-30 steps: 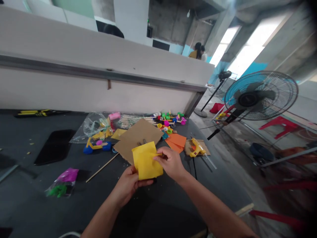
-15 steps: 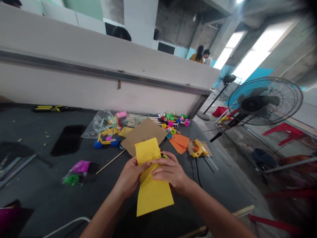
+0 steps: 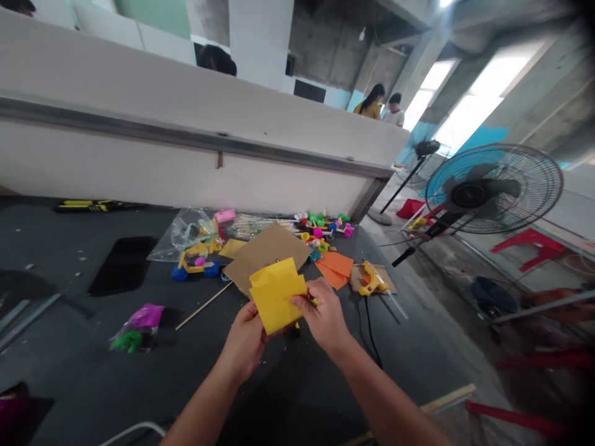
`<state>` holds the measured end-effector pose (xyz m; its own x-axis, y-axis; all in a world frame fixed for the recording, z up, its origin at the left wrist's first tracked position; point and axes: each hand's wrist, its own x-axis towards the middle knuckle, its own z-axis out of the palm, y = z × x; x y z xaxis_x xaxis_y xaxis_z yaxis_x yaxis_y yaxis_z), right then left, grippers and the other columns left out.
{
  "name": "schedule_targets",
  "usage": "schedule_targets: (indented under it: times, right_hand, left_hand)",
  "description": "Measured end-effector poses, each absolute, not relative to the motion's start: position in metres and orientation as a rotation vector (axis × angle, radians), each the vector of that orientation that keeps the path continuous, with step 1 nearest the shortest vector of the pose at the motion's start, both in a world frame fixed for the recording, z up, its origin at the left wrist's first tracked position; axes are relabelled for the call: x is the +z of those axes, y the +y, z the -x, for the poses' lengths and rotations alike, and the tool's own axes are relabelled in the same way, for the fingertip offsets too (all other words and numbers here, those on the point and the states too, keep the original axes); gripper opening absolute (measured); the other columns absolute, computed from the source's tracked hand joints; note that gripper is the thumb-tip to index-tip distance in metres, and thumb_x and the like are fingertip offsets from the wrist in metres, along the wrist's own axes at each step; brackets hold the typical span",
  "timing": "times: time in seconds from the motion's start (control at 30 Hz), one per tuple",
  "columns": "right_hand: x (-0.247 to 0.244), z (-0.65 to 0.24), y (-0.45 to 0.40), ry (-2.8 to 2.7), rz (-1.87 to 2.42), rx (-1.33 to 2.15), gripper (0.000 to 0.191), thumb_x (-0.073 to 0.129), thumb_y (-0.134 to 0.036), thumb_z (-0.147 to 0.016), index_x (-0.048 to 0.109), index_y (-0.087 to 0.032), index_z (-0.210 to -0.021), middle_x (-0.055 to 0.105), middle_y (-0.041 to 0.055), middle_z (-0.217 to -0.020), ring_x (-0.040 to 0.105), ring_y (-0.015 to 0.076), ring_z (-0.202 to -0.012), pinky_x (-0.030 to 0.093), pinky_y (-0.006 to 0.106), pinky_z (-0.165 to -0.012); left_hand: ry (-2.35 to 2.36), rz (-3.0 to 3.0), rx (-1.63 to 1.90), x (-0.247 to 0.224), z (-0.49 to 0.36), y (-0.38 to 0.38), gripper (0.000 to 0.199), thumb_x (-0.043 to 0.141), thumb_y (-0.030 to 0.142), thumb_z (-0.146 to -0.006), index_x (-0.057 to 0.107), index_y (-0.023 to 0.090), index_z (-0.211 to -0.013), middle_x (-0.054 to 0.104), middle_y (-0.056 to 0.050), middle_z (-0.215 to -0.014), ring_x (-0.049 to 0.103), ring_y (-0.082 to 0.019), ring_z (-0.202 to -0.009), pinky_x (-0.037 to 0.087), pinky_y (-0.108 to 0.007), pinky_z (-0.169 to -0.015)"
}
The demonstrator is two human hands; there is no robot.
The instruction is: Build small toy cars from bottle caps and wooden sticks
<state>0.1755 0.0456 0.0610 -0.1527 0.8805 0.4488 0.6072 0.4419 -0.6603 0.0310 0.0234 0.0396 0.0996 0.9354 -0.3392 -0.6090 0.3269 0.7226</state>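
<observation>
Dark grey and smooth, the work surface (image 3: 153, 390) ran back to a long white partition panel (image 3: 167, 167), with a flat brown cardboard sheet (image 3: 274, 238) lying amid the clutter. At the near side of the cardboard, held up and hiding its near corner from view, was a folded bright-yellow sheet (image 3: 279, 300), its layers slightly offset at the top. The left hand (image 3: 245, 342) kept a narrow grip on the yellow sheet's lower left edge; the right hand (image 3: 328, 319) pinched its right edge, that grip narrow too. Left of the cardboard, a thin pale wooden stick (image 3: 203, 306) lay slantwise, and farther left were a clear plastic packet with magenta and green contents (image 3: 145, 316) and a flat black rectangular object (image 3: 121, 265). Just right of the cardboard, orange rectangular sheets (image 3: 336, 266) overlapped; past them rested a yellow glue gun (image 3: 373, 280). Beyond the cardboard sat small multicoloured plastic pieces (image 3: 320, 220). Well to its right, off the surface, stood a black fan (image 3: 469, 194).
</observation>
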Motion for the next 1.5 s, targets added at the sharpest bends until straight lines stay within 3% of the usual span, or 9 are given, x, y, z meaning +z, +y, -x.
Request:
schedule_targets:
  times: [0.27,0.43,0.63,0.77,0.9,1.0,1.2,1.37,1.5]
  right_hand:
    - [0.054,-0.169,0.050,-1.584,1.399,0.677,0.029,0.065,-0.038,-0.074,0.055,-0.019,-0.094,0.059,0.0002,-0.076,0.052,0.0141,-0.069,0.041,0.024,-0.062]
    - [0.052,-0.164,0.053,-1.488,1.425,0.686,0.030,0.066,-0.035,-0.072,0.052,-0.019,-0.094,0.057,-0.0014,-0.073,0.052,0.0130,-0.066,0.042,0.023,-0.060]
    - [0.043,-0.161,0.065,-1.322,1.341,0.775,0.049,0.071,-0.036,-0.064,0.050,-0.017,-0.105,0.057,0.0001,-0.080,0.052,0.0119,-0.065,0.044,0.022,-0.058]
    - [0.039,-0.161,0.064,-1.454,1.346,0.992,0.025,0.060,-0.042,-0.075,0.058,-0.016,-0.075,0.056,-0.0005,-0.066,0.050,0.0117,-0.059,0.038,0.021,-0.051]
    - [0.039,-0.162,0.061,-1.628,1.477,0.522,0.035,0.060,-0.040,-0.076,0.046,-0.018,-0.054,0.046,-0.0030,-0.056,0.042,0.0100,-0.056,0.032,0.021,-0.052]
    - [0.039,-0.159,0.062,-1.614,1.454,0.541,0.034,0.061,-0.037,-0.075,0.044,-0.019,-0.054,0.045,-0.0040,-0.055,0.041,0.0094,-0.055,0.032,0.021,-0.052]
    - [0.043,-0.145,0.066,-1.196,1.274,1.293,0.021,0.069,-0.026,-0.060,0.052,-0.018,-0.071,0.054,-0.0061,-0.058,0.043,0.0071,-0.043,0.035,0.019,-0.040]
    - [0.047,-0.147,0.070,-1.166,1.296,1.283,0.022,0.068,-0.028,-0.060,0.048,-0.018,-0.056,0.047,-0.0077,-0.042,0.040,0.0065,-0.034,0.033,0.018,-0.035]
    - [0.048,-0.155,0.072,-1.192,1.281,1.328,0.021,0.069,-0.033,-0.062,0.058,-0.016,-0.065,0.053,-0.0051,-0.046,0.048,0.0089,-0.039,0.037,0.019,-0.039]
  left_hand:
    - [0.832,-0.333,1.237,0.047,-0.031,0.021,0.045,0.058,0.045,-0.077,0.059,0.016,-0.111,0.070,-0.011,-0.102,0.066,-0.028,-0.091,0.055,-0.035,-0.067]
    - [0.833,-0.573,1.232,0.041,-0.035,0.020,0.040,0.072,0.029,-0.068,0.062,0.015,-0.104,0.068,-0.010,-0.106,0.064,-0.026,-0.093,0.054,-0.033,-0.074]
    - [0.818,-0.602,1.244,0.038,-0.036,0.021,0.039,0.068,0.029,-0.071,0.061,0.017,-0.107,0.065,-0.009,-0.113,0.062,-0.026,-0.098,0.052,-0.035,-0.077]
    - [0.870,-0.646,1.243,0.035,-0.036,0.023,0.034,0.069,0.030,-0.070,0.063,0.017,-0.102,0.069,-0.007,-0.104,0.064,-0.024,-0.091,0.051,-0.033,-0.077]
    - [1.043,-0.771,1.089,0.034,-0.034,0.027,0.018,0.072,0.028,-0.065,0.066,0.015,-0.076,0.070,-0.006,-0.070,0.065,-0.022,-0.062,0.051,-0.029,-0.060]
    - [1.174,-0.830,1.015,0.035,-0.030,0.030,0.014,0.074,0.026,-0.062,0.064,0.017,-0.065,0.068,-0.005,-0.059,0.062,-0.021,-0.049,0.049,-0.028,-0.049]
    - [1.232,-0.840,1.100,0.037,-0.018,0.038,0.014,0.074,0.027,-0.061,0.065,0.019,-0.065,0.069,-0.005,-0.061,0.064,-0.023,-0.053,0.052,-0.031,-0.053]
    - [1.209,-0.829,1.072,0.042,-0.007,0.038,0.015,0.072,0.026,-0.063,0.063,0.016,-0.071,0.069,-0.007,-0.063,0.064,-0.022,-0.054,0.053,-0.033,-0.055]
    - [1.212,-0.817,0.964,0.045,0.001,0.033,0.018,0.070,0.026,-0.064,0.059,0.014,-0.073,0.068,-0.006,-0.061,0.063,-0.019,-0.051,0.053,-0.031,-0.053]
